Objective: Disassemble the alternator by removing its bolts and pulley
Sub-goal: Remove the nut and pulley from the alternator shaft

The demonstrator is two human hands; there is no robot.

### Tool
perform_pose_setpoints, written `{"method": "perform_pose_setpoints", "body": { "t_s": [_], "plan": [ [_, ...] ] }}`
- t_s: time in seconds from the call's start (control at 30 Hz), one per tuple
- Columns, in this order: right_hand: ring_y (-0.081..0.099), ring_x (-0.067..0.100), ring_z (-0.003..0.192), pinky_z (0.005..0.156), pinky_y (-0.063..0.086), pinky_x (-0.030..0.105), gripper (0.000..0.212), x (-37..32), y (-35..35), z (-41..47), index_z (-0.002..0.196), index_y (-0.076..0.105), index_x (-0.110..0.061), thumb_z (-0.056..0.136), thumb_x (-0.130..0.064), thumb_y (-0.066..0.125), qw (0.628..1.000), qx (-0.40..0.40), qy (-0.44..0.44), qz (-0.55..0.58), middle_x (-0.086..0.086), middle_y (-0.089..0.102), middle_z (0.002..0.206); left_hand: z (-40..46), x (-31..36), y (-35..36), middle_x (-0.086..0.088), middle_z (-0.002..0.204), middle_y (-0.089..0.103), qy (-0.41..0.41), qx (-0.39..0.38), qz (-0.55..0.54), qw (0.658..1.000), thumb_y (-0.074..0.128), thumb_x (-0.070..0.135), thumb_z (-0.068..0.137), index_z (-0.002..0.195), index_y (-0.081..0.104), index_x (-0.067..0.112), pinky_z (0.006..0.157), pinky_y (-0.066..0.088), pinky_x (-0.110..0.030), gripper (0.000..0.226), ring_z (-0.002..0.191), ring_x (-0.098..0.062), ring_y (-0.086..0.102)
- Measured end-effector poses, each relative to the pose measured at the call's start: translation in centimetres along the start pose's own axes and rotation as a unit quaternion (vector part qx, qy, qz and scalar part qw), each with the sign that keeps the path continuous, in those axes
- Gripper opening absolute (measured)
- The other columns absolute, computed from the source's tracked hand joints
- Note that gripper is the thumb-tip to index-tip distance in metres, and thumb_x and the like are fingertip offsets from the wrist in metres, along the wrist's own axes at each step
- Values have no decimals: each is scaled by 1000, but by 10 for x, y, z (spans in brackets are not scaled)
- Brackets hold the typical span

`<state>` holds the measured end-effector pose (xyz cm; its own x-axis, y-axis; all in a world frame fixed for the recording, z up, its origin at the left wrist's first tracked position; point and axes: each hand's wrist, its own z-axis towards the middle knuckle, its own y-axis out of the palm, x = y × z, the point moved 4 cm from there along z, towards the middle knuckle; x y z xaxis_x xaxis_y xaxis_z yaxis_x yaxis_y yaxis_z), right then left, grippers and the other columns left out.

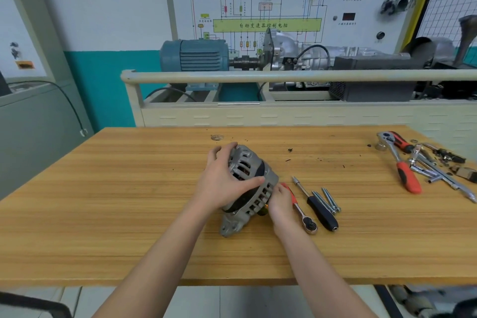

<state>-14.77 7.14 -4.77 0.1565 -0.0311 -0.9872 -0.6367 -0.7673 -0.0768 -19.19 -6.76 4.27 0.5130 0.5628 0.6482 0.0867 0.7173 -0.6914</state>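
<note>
The grey alternator [254, 190] lies on its side in the middle of the wooden workbench [129, 201]. My left hand [223, 183] is clasped over its top, thumb across the vented housing. My right hand [280, 208] presses against the alternator's right end, fingers on the housing; what it touches there is hidden. A small ratchet with a red handle [303, 215] lies just right of that hand. Several long bolts [327, 200] rest beside a black-handled driver [320, 210].
At the bench's far right lie a larger red-handled ratchet [402, 165], an extension bar and loose metal parts [438, 170]. Small dark debris dots the wood. Behind the bench stands a training rig with a blue motor [193, 55].
</note>
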Motion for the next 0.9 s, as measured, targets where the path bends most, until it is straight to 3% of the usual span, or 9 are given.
{"method": "perform_pose_setpoints", "body": {
  "t_s": [0.1, 0.3, 0.43, 0.57, 0.63, 0.7, 0.8, 0.9],
  "plan": [
    [61, 25, 91, 89, 48, 44, 31, 1, 7, -1, 86, 58, -16, 104, -21, 34, 999, 32, -24, 17, 9, 64, 92, 0, -1, -1, 3, 146, 33, -7, 17, 23, 1000, 75, 69, 60, 147, 31, 29, 95, 43, -36, 105, 126, -18, 46],
    [57, 21, 72, 65, 42, 31, 35, 3, 9, -3, 70, 55, -15, 102, -17, 40, 991, 98, -70, 52, 4, 60, 72, -3, -2, -2, 4, 136, 45, -20, 55, 27, 998, 74, 72, 55, 146, 36, 23, 98, 44, -37, 110, 120, -18, 50],
    [60, 18, 74, 69, 46, 32, 27, -1, 11, -2, 77, 59, -16, 100, -19, 45, 989, 87, -78, 91, 5, 64, 78, -4, -7, -6, 7, 128, 50, -31, 86, 7, 996, 74, 72, 54, 142, 42, 21, 88, 40, -27, 106, 116, -15, 51],
    [59, 11, 79, 64, 41, 25, 20, -6, 18, -5, 82, 58, -23, 99, -22, 47, 988, 77, -100, 88, -1, 64, 83, -4, -20, -15, 4, 125, 53, -46, 93, -24, 994, 77, 67, 57, 137, 48, 20, 88, 41, -28, 97, 111, -13, 51],
    [59, 10, 76, 62, 41, 25, 22, -7, 22, -7, 81, 60, -21, 99, -23, 47, 988, 74, -101, 91, 0, 65, 81, -4, -26, -18, 4, 122, 57, -59, 86, -54, 993, 79, 65, 58, 133, 52, 21, 92, 47, -33, 91, 109, -13, 54],
    [59, 12, 74, 62, 42, 25, 24, -11, 27, -9, 80, 62, -19, 98, -23, 47, 987, 79, -111, 90, 1, 65, 79, -5, -35, -22, 10, 111, 63, -77, 79, -101, 989, 82, 58, 60, 119, 58, 29, 89, 52, -36, 70, 103, -10, 60],
    [56, 10, 68, 60, 42, 24, 23, -22, 38, -12, 79, 60, -17, 98, -23, 47, 985, 85, -136, 57, 0, 62, 76, -9, -50, -29, 21, 86, 64, -100, 97, -172, 975, 85, 48, 64, 90, 54, 42, 68, 54, -21, 41, 79, 3, 65],
    [58, 18, 74, 70, 47, 33, 18, -31, 50, -12, 83, 59, -14, 96, -23, 50, 986, 71, -148, 23, 3, 62, 80, -15, -66, -34, 14, 87, 70, -129, 102, -239, 957, 81, 50, 63, 98, 59, 35, 65, 53, -18, 44, 75, 6, 67]
  ]
}}
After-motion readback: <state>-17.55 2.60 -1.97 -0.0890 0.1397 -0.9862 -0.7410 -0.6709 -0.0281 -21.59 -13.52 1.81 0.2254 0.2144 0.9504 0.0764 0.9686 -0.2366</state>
